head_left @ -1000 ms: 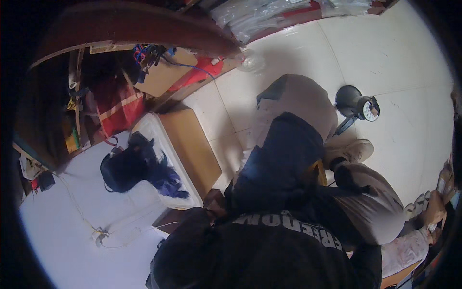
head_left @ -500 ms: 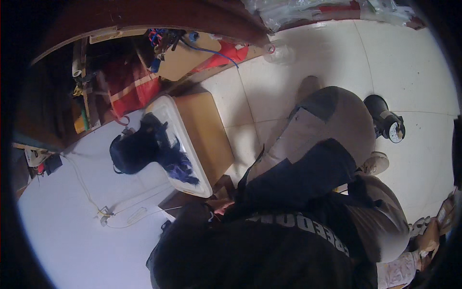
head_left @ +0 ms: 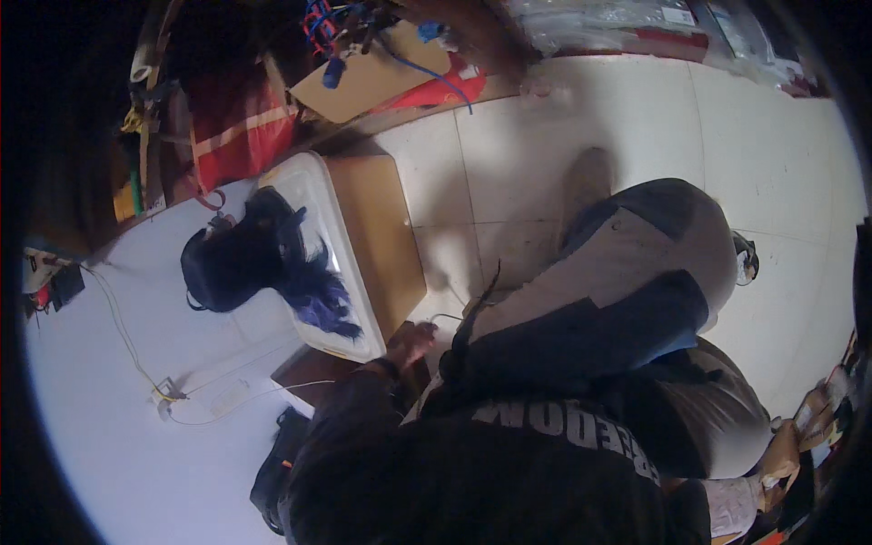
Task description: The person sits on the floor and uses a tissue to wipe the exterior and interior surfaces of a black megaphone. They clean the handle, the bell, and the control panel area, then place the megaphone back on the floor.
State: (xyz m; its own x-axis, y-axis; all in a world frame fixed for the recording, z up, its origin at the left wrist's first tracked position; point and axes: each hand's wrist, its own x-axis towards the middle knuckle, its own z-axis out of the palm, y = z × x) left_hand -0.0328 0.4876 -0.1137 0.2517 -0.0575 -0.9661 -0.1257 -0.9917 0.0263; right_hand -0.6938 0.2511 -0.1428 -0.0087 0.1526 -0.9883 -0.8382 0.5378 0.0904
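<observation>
White plastic bin [head_left: 313, 195] looks light, stiff, smooth-walled, best taken by its rim; left hand [head_left: 409, 343] nearest its corner, grip unreadable; right hand unseen.

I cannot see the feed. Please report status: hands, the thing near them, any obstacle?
Left hand low at corner of white table, grip unclear. Right hand not seen. Dark bag on table, untouched. White cable lies beside the hand.
</observation>
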